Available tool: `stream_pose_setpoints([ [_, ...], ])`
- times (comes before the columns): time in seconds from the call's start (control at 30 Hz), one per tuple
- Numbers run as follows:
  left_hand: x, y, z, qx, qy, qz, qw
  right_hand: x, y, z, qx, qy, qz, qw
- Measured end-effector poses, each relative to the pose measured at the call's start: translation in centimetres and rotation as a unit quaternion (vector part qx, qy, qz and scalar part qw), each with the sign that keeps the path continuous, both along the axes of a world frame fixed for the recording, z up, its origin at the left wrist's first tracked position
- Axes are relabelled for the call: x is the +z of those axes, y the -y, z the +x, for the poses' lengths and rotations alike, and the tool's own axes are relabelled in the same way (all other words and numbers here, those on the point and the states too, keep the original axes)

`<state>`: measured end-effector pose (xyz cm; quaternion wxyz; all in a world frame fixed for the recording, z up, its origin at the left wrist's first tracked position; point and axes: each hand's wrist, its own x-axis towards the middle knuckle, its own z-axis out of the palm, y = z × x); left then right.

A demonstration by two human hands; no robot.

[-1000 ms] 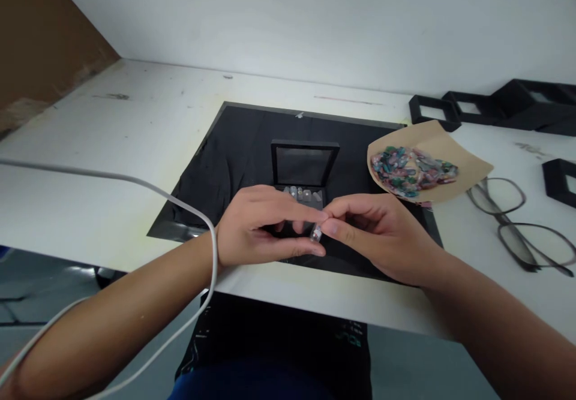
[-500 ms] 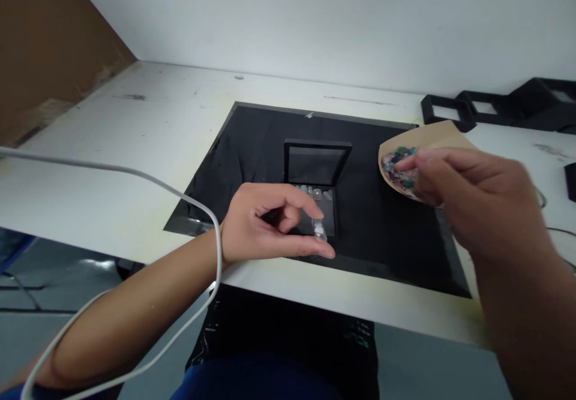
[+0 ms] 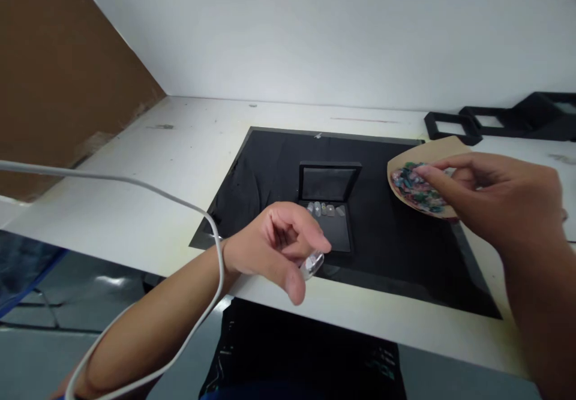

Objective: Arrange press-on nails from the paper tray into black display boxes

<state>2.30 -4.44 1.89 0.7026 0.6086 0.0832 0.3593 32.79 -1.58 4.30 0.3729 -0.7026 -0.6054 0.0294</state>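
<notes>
The long white tabletop runs across the view under a plain white wall; on it lies a large square black mat with a raised dark rim, reaching close to the near edge; a brown board leans at the far left; a row of black square frames sits against the wall at the far right, well apart from the mat. A grey cable loops over the left forearm and hangs off the table's front.

On the right rim of the mat rests a tan sheet of paper curled up at its edges, holding a heap of small multicoloured stones, mostly green, blue and pink. In the middle of the mat stands a small black display box with its lid upright at the back; a short row of pale clear stones lies along the far edge of its tray.

The left hand hovers over the near rim of the mat, just left of the box, fingers curled, pinching a small clear glass-like piece between thumb and forefinger. The right hand is raised over the paper, fingertips bunched together at the heap, touching or just above it; whether they grip a stone cannot be told.
</notes>
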Motion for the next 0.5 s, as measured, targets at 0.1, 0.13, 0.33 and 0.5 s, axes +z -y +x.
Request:
stream_pose_setpoints([
  [0.1, 0.12, 0.05, 0.14, -0.009, 0.03, -0.025, 0.999, 0.18, 0.03, 0.01, -0.018, -0.021, -0.007, 1.0],
  [0.13, 0.16, 0.09, 0.18, -0.012, 0.04, -0.032, 0.999, 0.15, 0.03, 0.08, -0.016, -0.022, -0.008, 1.0],
  [0.33, 0.12, 0.42, 0.3, -0.021, 0.009, -0.063, 0.998, -0.33, -0.15, 0.49, -0.005, -0.004, -0.002, 1.0],
  [0.5, 0.07, 0.57, 0.34, -0.018, 0.026, -0.054, 0.998, -0.49, -0.27, 0.52, 0.011, 0.008, -0.019, 1.0],
])
